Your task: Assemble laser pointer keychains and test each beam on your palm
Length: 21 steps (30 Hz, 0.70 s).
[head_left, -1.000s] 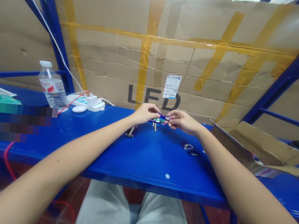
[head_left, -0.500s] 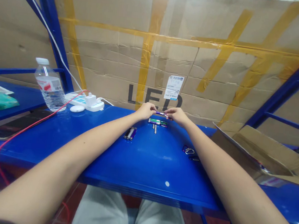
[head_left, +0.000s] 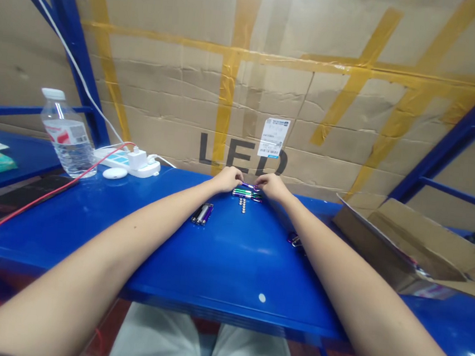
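My left hand (head_left: 229, 179) and my right hand (head_left: 271, 186) meet over the blue metal table (head_left: 230, 255), their fingertips at either end of a thin purple metal cylinder (head_left: 250, 186). Just below it lies a row of green and purple metal cylinders (head_left: 246, 194), partly hidden by my fingers. A short line of small silver discs (head_left: 242, 204) sits nearer me. To the left is a bundle of purple and silver cylinders (head_left: 202, 214). Purple carabiner clips (head_left: 296, 240) lie by my right forearm, which partly hides them.
A water bottle (head_left: 68, 135), a power strip with a white charger (head_left: 132, 163) and a red cable (head_left: 37, 203) are at the left, beside a phone (head_left: 8, 201). An open cardboard box (head_left: 407, 245) stands at the right. Taped cardboard (head_left: 246, 89) forms the back wall.
Both hands have moved down from above the green row to just over it, with the purple cylinder between them. The view has tilted slightly, and my right forearm now covers more of the clips.
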{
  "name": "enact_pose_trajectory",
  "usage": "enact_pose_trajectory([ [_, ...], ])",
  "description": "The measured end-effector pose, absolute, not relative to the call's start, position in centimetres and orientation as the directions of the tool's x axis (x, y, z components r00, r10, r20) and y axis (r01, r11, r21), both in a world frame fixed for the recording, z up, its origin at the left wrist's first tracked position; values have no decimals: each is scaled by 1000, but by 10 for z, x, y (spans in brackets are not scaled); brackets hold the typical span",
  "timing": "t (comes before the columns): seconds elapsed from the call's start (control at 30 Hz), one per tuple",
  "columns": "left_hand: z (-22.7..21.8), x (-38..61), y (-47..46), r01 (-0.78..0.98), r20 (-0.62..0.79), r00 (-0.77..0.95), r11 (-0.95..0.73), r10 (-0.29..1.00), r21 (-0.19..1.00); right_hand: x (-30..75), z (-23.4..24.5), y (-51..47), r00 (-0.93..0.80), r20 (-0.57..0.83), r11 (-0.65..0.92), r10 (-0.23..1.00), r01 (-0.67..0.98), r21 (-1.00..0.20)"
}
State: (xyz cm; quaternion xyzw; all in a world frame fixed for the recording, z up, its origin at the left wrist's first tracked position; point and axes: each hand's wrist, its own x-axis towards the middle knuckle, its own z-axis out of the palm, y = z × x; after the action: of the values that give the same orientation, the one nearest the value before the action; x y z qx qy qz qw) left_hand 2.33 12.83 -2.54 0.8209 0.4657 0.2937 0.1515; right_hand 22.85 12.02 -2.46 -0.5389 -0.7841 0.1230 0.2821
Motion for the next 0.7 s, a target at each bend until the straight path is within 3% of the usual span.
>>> enact_pose_trajectory([
  [0.1,-28,23,133,703,304,380,-486,874,519,225,-31,123,-291,323,411,900,813,-413],
  [0.27,-30,24,138,727,231,383,-446,894,522,222,-33,124,-306,281,398,910,836,-378],
  [0.7,-28,23,130,647,206,510,-530,835,548,225,-31,112,-324,188,375,927,802,-465],
])
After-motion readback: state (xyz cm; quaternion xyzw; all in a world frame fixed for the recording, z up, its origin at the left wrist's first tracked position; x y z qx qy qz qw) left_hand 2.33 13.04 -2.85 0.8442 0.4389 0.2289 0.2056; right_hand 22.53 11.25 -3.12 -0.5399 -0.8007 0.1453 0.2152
